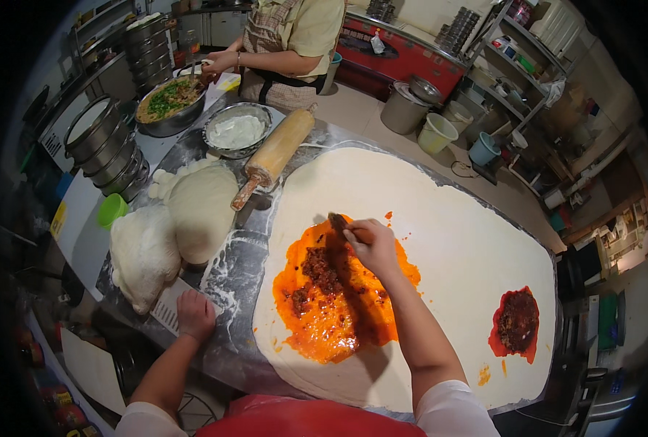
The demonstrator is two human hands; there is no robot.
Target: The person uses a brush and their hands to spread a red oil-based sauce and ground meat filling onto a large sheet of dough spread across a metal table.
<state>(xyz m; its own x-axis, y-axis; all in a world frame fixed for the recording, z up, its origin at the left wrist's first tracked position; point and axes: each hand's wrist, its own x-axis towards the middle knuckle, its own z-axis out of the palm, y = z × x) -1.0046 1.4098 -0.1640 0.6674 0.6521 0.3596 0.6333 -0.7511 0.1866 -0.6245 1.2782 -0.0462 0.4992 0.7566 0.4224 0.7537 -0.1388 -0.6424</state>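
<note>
A large rolled-out sheet of dough (455,246) covers the right part of the floured table. My right hand (372,246) grips a brush (337,220) by its handle, over the upper edge of a wide patch of orange-red chili oil with dark bits (324,306). A smaller dark red patch of chili sauce (516,322) lies at the sheet's right side. My left hand (195,314) rests at the table's near edge, by a white slotted panel (167,307); whether it grips anything is unclear. Two big dough lumps (144,251) lie just beyond it.
A wooden rolling pin (281,147) lies beyond the sheet, beside a bowl of flour (236,130). Farther left stand a bowl of filling with chopped greens (171,106), stacked metal steamers (105,147) and a green cup (112,210). A co-worker (286,49) stands across the table.
</note>
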